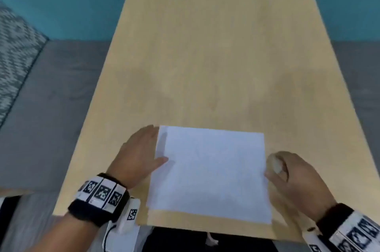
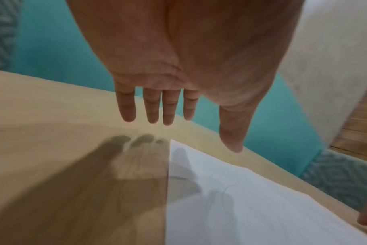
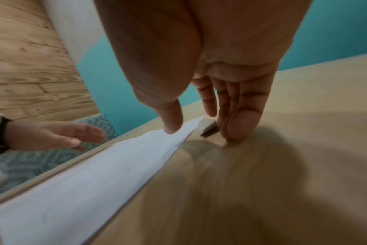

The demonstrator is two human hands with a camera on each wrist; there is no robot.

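Note:
A white sheet of paper (image 1: pixel 209 169) lies flat near the front edge of a light wooden table (image 1: pixel 205 56). My left hand (image 1: pixel 157 145) is at the sheet's left edge, fingers straight and together. In the left wrist view the left hand (image 2: pixel 196 135) hovers over the table, casting a shadow, with its thumb over the paper (image 2: pixel 251 207). My right hand (image 1: pixel 270 166) is at the sheet's right edge. In the right wrist view the right hand (image 3: pixel 201 132) has its thumb on the paper (image 3: pixel 84 182) and its fingertips (image 3: pixel 233 134) on the wood.
A patterned grey-white rug (image 1: pixel 14 56) lies on the grey floor (image 1: pixel 61 87) to the left of the table. A teal surface (image 1: pixel 61 1) runs behind the table. Both wrists wear black bands with marker tags.

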